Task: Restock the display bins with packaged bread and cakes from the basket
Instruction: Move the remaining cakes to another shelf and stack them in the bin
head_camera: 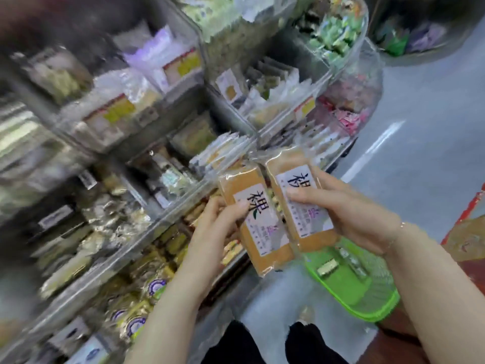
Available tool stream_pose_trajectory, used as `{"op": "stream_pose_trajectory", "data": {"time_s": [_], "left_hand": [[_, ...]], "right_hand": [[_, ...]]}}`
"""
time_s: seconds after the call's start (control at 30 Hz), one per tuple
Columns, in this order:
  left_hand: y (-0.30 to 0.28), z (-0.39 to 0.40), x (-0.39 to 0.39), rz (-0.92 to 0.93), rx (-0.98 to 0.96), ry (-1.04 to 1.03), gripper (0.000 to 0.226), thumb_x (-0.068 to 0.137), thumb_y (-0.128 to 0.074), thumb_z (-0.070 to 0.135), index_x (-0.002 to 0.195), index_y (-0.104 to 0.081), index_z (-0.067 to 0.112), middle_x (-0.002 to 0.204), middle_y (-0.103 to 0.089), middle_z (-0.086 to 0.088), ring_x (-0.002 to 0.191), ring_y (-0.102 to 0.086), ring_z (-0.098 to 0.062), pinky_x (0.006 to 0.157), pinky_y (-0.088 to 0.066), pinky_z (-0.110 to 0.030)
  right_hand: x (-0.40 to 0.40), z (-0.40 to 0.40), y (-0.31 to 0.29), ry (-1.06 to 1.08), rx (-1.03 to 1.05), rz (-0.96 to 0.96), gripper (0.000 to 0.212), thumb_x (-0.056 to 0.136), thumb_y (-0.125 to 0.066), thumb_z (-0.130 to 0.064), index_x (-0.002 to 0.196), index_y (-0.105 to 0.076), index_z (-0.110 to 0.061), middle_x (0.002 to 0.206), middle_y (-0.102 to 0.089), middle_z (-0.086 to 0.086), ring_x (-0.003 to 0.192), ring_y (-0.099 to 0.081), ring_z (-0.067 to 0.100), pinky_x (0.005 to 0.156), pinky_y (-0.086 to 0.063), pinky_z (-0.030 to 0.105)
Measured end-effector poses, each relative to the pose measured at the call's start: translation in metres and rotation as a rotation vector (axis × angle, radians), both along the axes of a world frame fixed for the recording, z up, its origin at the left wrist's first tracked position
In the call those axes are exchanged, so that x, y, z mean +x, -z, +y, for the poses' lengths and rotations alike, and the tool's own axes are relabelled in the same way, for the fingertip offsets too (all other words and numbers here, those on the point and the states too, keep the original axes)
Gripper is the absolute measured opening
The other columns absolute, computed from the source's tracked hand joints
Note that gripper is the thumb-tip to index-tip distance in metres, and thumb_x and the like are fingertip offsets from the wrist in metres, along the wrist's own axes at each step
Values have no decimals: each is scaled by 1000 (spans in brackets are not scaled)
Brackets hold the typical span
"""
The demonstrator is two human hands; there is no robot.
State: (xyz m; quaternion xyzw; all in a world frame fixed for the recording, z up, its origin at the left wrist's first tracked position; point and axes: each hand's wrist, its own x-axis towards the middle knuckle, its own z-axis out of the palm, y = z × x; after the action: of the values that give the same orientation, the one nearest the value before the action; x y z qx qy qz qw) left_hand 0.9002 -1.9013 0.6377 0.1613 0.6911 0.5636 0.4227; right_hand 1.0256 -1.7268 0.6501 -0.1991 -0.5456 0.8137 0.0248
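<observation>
The left hand (pixel 223 222) grips 1 wrapped cake (pixel 256 222) at mid-frame, thumb curled over its white label and the other fingers tucked behind the pack. The right hand (pixel 349 214) grips a second cake (pixel 301 200) just beside it, thumb laid across the label and fingers wrapped under the far edge. The 2 packs sit side by side, long edges touching or nearly so, both tilted with their tops leaning toward the upper left of the frame. A thin bracelet (pixel 401 225) circles the right wrist.

Directly below the right hand lies the green basket (pixel 367 292), at lower right, with a few small packets in it. There is open floor (pixel 420 122) on the right side of the frame, pale grey with a white stripe.

The bins (pixel 183 158) fill the left and top of the frame in stepped rows with clear fronts, stacked with packaged goods; most are blurred. The cakes hover just in front of the rim of the middle row. Dark trouser legs (pixel 262 345) show at bottom centre, and a red-edged box (pixel 467 227) sits at the far right edge.
</observation>
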Motion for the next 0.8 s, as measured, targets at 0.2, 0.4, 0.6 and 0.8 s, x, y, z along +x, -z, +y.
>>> {"op": "stream_pose_trajectory", "data": {"time_s": [0.2,0.4,0.6,0.8], "left_hand": [[-23,-102,-57,-56,228,-439,37,62,-66,28,95,-56,16,79,-70,2,63,-62,-13,53,-48,-25],[-46,-218,-121,70,289,-535,71,59,-75,20,126,-49,19,113,-66,-16,94,-68,-30,68,-56,-37],[-63,-304,-178,318,313,-586,56,58,-80,32,110,-59,29,104,-69,-13,92,-67,-29,67,-55,-31],[-77,-333,-221,546,366,-743,42,64,-75,41,101,-60,27,86,-72,10,79,-66,-3,70,-50,-15]], "right_hand": [[-90,-76,-21,-137,77,-84,67,60,-77,-18,122,-54,-22,107,-67,7,82,-67,14,62,-57,32],[-170,-158,-46,-311,46,43,73,57,-75,-21,125,-50,-21,102,-69,5,84,-68,18,62,-53,29],[-249,-238,-69,-548,263,142,60,73,-71,-17,128,-54,-34,118,-67,1,102,-66,18,74,-55,32],[-300,-248,-105,-215,360,154,57,47,-82,-28,95,-53,-18,93,-74,10,72,-69,24,51,-54,33]]}}
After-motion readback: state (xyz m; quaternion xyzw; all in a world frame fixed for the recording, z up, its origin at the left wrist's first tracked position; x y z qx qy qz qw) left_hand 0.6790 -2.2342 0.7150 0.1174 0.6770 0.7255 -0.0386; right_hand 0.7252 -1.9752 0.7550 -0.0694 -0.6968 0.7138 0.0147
